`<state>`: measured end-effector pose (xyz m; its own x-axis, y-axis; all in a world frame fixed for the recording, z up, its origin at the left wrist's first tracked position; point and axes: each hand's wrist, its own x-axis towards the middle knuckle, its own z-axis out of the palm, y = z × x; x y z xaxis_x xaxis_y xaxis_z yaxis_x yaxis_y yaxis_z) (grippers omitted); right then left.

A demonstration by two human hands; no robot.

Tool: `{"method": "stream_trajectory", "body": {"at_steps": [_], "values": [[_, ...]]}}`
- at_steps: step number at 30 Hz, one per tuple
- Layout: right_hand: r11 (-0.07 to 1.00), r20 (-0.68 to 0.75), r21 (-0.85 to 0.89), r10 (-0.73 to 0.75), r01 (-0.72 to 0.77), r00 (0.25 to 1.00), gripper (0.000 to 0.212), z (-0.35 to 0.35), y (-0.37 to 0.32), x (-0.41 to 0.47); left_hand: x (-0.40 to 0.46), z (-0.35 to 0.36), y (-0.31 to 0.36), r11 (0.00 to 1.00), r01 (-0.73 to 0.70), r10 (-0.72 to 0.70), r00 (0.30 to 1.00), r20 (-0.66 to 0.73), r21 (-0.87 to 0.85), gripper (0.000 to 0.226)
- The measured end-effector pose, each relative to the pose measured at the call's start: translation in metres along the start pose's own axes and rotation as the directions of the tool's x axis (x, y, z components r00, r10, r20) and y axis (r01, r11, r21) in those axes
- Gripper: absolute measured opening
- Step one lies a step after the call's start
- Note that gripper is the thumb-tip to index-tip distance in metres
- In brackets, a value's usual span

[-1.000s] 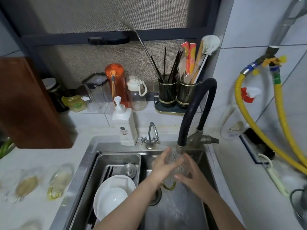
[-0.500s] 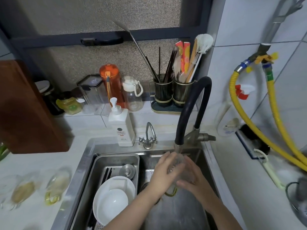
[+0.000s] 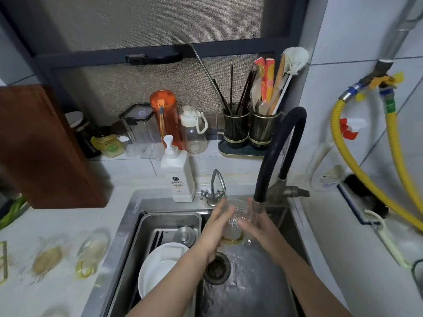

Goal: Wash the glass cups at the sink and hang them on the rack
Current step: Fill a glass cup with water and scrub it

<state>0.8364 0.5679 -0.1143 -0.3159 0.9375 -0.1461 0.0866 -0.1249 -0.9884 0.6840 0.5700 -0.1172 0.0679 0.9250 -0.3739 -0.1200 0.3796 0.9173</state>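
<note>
I see glass cup (image 3: 235, 221) over the sink (image 3: 249, 291) basin, just under black faucet (image 3: 274, 156) spout, L hand (image 3: 217, 225) fingers wrapped on its left side, R hand (image 3: 254, 227) gripping right side, more glass cups (image 3: 91, 252) lying on counter (image 3: 57, 225) at left, blurred, white plate (image 3: 158, 271) in steel tray (image 3: 169, 221) beside basin.

Both hands hold clear glass cup (image 3: 233, 221) under black faucet hose (image 3: 272, 156) over steel sink (image 3: 249, 282); left hand (image 3: 216, 227) and right hand (image 3: 256, 227) wrap its sides. White plates (image 3: 158, 268) in left basin. Soap dispenser (image 3: 178, 172) behind.
</note>
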Motion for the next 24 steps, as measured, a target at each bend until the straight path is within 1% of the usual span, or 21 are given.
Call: {"method": "stream_trajectory", "body": {"at_steps": [2, 4, 5, 7, 9, 12, 14, 16, 18, 20, 22, 24], "values": [[1.000, -0.011, -0.006, 0.007, -0.007, 1.000, 0.041, -0.005, 0.005, -0.002, 0.000, 0.003, 0.000, 0.996, 0.077, -0.076, 0.997, 0.028, -0.054, 0.077], [1.000, -0.047, 0.006, 0.024, -0.024, 0.999, 0.040, -0.010, 0.012, -0.002, 0.000, 0.007, -0.003, 0.989, 0.132, -0.128, 0.990, 0.060, -0.068, 0.073], [0.999, -0.077, 0.010, 0.053, -0.052, 0.996, 0.047, -0.010, 0.013, -0.002, 0.000, 0.009, -0.004, 0.987, 0.137, -0.131, 0.989, 0.072, -0.089, 0.068], [0.994, -0.125, 0.020, 0.108, -0.106, 0.986, 0.071, -0.012, 0.017, -0.001, -0.003, 0.014, -0.005, 0.985, 0.118, -0.105, 0.988, 0.109, -0.122, 0.065], [0.991, -0.162, 0.031, 0.137, -0.133, 0.977, 0.078, -0.015, 0.021, -0.001, -0.006, 0.018, -0.006, 0.996, 0.077, -0.070, 0.989, 0.130, -0.053, 0.074], [0.985, -0.155, 0.022, 0.171, -0.170, 0.973, 0.077, -0.016, 0.022, -0.003, -0.008, 0.020, -0.008, 0.997, 0.024, -0.031, 0.996, 0.084, 0.074, 0.083], [0.986, -0.144, 0.008, 0.165, -0.166, 0.976, 0.079, -0.016, 0.025, -0.005, -0.006, 0.019, -0.009, 0.997, 0.038, -0.041, 0.998, 0.038, 0.068, 0.086], [0.990, -0.105, -0.023, 0.134, -0.137, 0.985, 0.086, -0.015, 0.029, -0.007, -0.005, 0.014, -0.007, 0.996, 0.086, -0.087, 0.996, 0.006, 0.022, 0.084], [0.994, -0.089, -0.060, 0.087, -0.093, 0.992, 0.094, -0.012, 0.029, -0.011, -0.007, 0.009, -0.004, 0.988, 0.146, -0.144, 0.989, 0.033, -0.058, 0.075], [0.996, -0.131, -0.066, 0.045, -0.054, 0.990, 0.097, -0.010, 0.033, -0.008, -0.011, 0.001, -0.004, 0.981, 0.172, -0.166, 0.983, 0.077, -0.088, 0.064], [0.994, -0.169, -0.101, 0.018, -0.035, 0.986, 0.088, -0.009, 0.031, -0.004, -0.014, -0.007, -0.004, 0.987, 0.149, -0.146, 0.988, 0.045, -0.056, 0.052], [0.988, -0.158, -0.156, -0.007, -0.018, 0.987, 0.077, -0.013, 0.029, -0.003, -0.015, -0.012, -0.005, 0.994, 0.110, -0.110, 0.994, -0.009, -0.026, 0.035]]}}
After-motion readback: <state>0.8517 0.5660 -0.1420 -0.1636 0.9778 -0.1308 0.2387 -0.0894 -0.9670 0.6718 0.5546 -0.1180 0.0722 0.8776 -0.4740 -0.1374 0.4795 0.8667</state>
